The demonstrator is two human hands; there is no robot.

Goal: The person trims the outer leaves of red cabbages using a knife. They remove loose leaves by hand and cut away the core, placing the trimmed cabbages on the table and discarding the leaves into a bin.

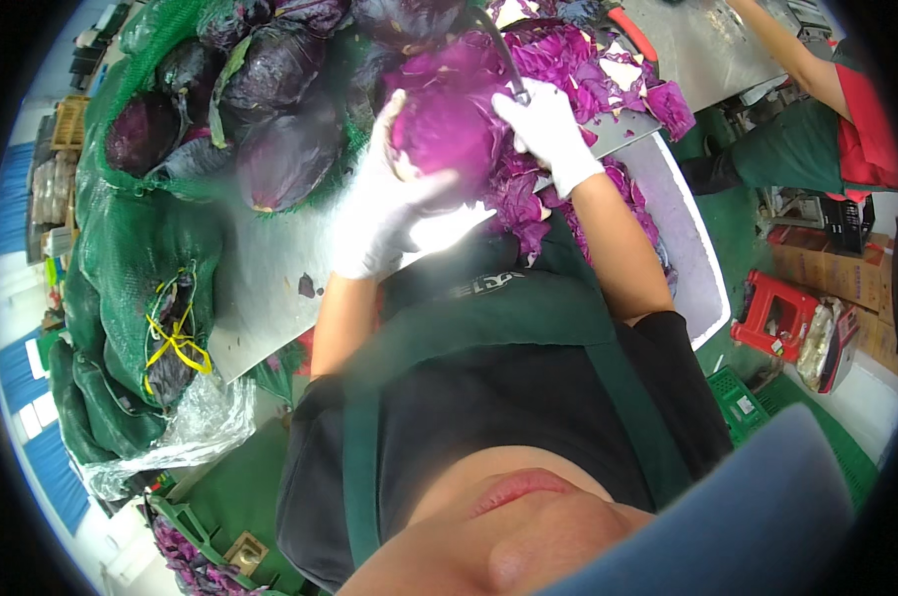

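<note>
In a white glove, my left hand (382, 205) supports a peeled red cabbage (449, 138) from its left and lower side. My right hand (549, 130), also gloved in white, is closed around the handle of a knife, whose narrow, curved dark blade (502, 48) points up and away along the cabbage's right side. Loose purple cabbage leaves (523, 212) lie below and right of the cabbage, partly over the table edge. More leaves and pale core pieces (620, 71) are heaped beyond my right hand.
Whole red cabbages (292, 160) spill from an open green mesh sack (95, 149) at the left. A white tub (706, 276) with leaves stands by my right arm. Across the metal table (262, 287), red-handled tool (633, 33) lies near another person's arm (784, 52).
</note>
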